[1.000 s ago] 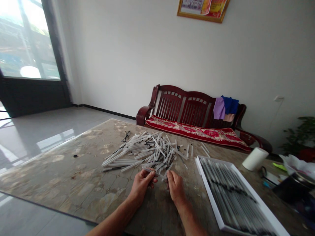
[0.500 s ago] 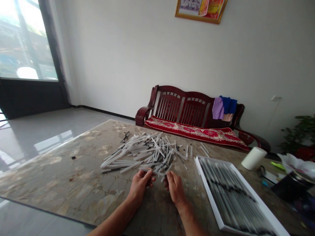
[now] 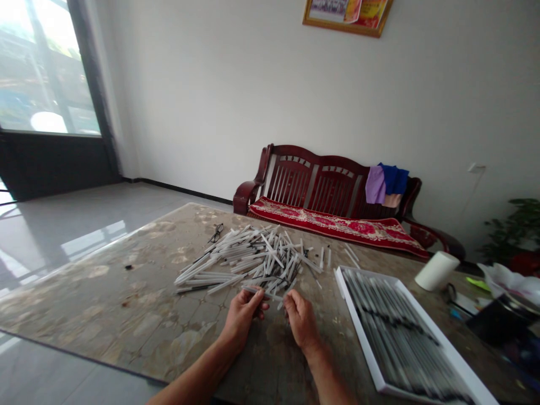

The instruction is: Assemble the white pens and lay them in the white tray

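A loose heap of white pen tubes and thin black refills (image 3: 248, 260) lies on the marble-patterned table (image 3: 126, 304). Just in front of the heap, my left hand (image 3: 241, 316) is pinched on one white pen tube (image 3: 258, 292), held level. My right hand (image 3: 300, 319) is closed at the tube's other end, fingers curled around it. A flat white box (image 3: 382, 382) to the right holds several finished pens laid in rows.
Black glasses (image 3: 216, 232) lie beyond the heap. A white roll (image 3: 436, 271), a black container (image 3: 502, 323) and crumpled paper sit at the table's right end. A dark wooden bench (image 3: 329, 194) with a red cushion stands against the wall behind.
Both hands stay at the near edge of the heap on the same tube, shifting only slightly. The view wobbles a little.
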Demonstrator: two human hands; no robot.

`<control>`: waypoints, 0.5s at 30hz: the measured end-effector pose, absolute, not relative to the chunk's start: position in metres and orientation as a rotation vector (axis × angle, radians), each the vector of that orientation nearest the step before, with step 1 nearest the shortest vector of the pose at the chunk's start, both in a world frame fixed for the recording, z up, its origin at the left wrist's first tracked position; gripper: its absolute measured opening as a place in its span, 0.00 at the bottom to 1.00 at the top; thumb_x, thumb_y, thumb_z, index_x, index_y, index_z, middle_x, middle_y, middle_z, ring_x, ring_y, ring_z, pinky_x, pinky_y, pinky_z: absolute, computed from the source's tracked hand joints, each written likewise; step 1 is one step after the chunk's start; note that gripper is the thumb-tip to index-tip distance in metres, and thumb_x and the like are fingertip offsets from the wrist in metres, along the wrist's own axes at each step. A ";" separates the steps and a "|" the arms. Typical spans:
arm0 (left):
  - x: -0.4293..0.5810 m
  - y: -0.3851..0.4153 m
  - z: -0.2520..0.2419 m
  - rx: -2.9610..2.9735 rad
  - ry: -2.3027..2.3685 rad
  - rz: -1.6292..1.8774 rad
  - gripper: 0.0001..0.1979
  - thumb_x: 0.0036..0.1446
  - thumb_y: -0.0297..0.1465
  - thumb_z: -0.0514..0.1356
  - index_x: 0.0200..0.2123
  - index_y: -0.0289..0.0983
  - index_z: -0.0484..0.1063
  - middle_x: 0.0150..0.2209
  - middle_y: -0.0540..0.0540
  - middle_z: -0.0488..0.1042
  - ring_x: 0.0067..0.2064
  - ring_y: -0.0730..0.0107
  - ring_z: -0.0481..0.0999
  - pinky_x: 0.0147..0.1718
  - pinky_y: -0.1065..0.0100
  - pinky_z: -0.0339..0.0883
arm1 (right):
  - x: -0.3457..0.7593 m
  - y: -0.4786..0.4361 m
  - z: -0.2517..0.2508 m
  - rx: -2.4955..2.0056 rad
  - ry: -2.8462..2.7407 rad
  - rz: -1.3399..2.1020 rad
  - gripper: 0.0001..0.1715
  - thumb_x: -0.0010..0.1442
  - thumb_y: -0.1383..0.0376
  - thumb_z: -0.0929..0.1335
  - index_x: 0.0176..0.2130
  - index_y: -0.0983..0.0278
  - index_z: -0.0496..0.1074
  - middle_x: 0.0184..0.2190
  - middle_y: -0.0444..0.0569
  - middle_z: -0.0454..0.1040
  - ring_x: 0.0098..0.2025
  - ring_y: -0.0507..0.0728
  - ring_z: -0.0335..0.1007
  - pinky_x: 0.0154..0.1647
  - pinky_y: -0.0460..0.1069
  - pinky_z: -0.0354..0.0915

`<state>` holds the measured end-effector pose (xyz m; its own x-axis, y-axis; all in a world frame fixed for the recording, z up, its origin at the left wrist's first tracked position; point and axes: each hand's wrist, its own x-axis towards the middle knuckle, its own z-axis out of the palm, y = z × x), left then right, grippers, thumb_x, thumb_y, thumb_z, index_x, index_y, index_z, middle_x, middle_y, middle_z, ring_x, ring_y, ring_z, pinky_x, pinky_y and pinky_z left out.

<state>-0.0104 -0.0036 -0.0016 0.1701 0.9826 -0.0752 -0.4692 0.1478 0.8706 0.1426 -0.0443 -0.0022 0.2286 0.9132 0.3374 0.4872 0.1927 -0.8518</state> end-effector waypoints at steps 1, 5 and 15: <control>-0.010 -0.004 -0.001 0.832 0.789 1.215 0.22 0.36 0.45 0.73 0.29 0.35 0.73 0.24 0.50 0.75 0.22 0.71 0.73 0.17 0.74 0.63 | 0.142 -0.044 -0.003 -1.464 -1.397 0.506 0.28 0.63 0.45 0.61 0.23 0.61 0.67 0.16 0.42 0.67 0.20 0.52 0.62 0.22 0.45 0.54; -0.010 -0.003 -0.002 0.827 0.802 1.219 0.23 0.35 0.46 0.73 0.28 0.36 0.73 0.23 0.50 0.75 0.22 0.71 0.73 0.16 0.74 0.63 | 0.142 -0.044 -0.002 -1.484 -1.378 0.577 0.30 0.64 0.45 0.58 0.23 0.61 0.67 0.16 0.42 0.66 0.19 0.52 0.62 0.21 0.46 0.53; -0.010 -0.004 -0.002 0.830 0.794 1.221 0.22 0.36 0.45 0.73 0.27 0.35 0.73 0.22 0.51 0.74 0.22 0.71 0.73 0.16 0.75 0.62 | 0.142 -0.045 -0.004 -1.472 -1.360 0.633 0.31 0.63 0.44 0.59 0.22 0.61 0.66 0.14 0.41 0.63 0.18 0.51 0.58 0.21 0.45 0.51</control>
<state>-0.0099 -0.0035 -0.0020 0.1651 0.9836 -0.0723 -0.4650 0.1423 0.8738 0.1419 -0.0448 -0.0040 0.2328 0.9424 0.2401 0.4225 0.1244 -0.8978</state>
